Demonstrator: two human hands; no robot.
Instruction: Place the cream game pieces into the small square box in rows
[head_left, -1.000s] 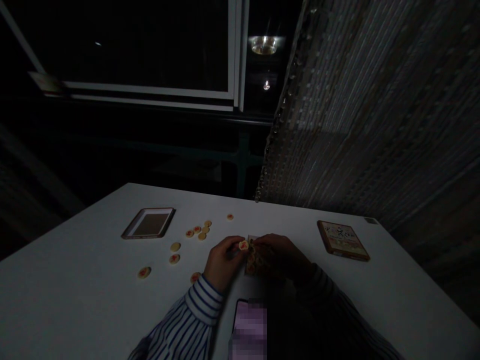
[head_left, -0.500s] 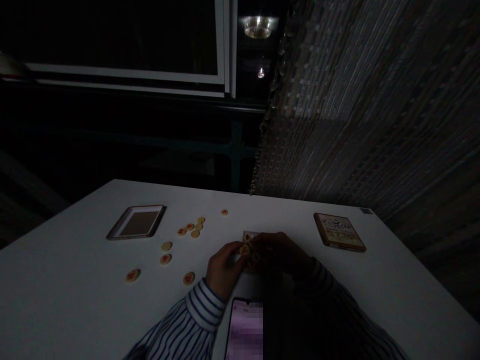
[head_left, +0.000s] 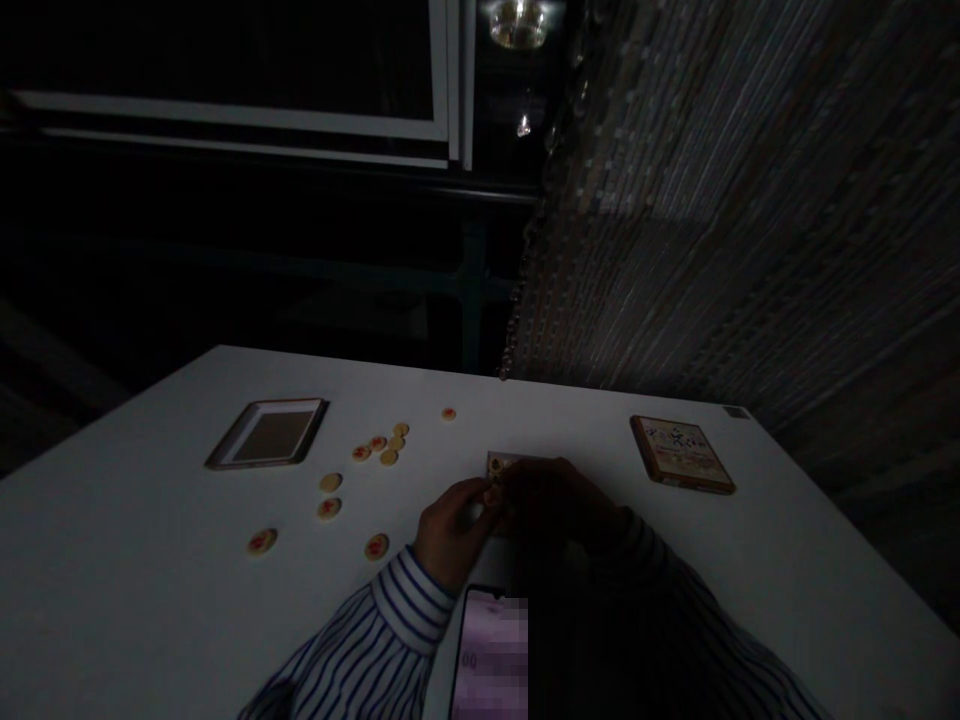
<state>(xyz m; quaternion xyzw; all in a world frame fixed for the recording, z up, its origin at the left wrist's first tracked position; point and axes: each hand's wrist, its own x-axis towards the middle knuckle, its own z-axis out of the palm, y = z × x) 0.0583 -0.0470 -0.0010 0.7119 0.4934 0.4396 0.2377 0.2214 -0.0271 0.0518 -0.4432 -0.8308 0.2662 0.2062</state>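
Observation:
My left hand (head_left: 452,532) is closed in a pinch on a round game piece (head_left: 493,496) near the table's middle. My right hand (head_left: 559,500) lies in deep shadow right beside it, over a small box (head_left: 517,458) with round pieces inside; its fingertips are too dark to make out. Both hands nearly touch. Left of them, several round pieces are scattered, some with red characters, such as a red-marked piece (head_left: 376,546), and some plain, such as a plain piece (head_left: 330,482). One red-marked piece (head_left: 448,414) lies apart, farther back.
An open shallow box (head_left: 217,462) sits on the white table (head_left: 150,560) at the left. A box with a printed cover (head_left: 684,455) lies at the right. In front of me is a phone (head_left: 487,650). A bead curtain (head_left: 675,250) hangs behind the table.
The view has shifted a little, so the table and its things appear slightly higher. Both hands remain at the small box, with the right hand covering slightly more of it.

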